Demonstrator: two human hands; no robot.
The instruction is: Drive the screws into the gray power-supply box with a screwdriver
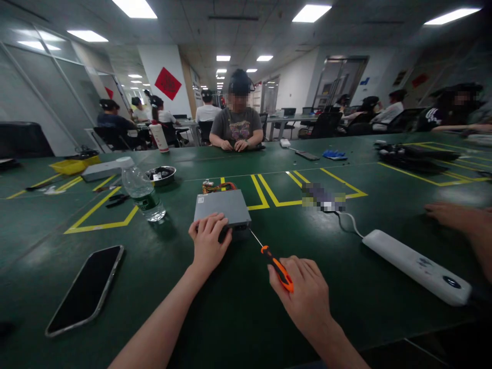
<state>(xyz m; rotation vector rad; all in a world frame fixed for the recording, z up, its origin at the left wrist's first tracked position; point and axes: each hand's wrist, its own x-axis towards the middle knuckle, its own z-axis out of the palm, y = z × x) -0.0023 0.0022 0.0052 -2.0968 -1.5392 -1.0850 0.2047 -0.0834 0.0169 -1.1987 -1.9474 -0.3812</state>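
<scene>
We rest our left hand (209, 238), fingers open, on one grey metal box (225, 204) on the green surface (165, 277); our right hand (307, 289) grips one screwdriver (275, 267), tip beside the box's corner.

The right hand (306, 292) partly hides the screwdriver handle (282, 274).

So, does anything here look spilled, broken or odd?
Nothing looks clearly spilled or broken, including the metal box under the left hand. The water bottle seems to lean, perhaps just lens distortion; one pixelated patch can't be judged.
</scene>
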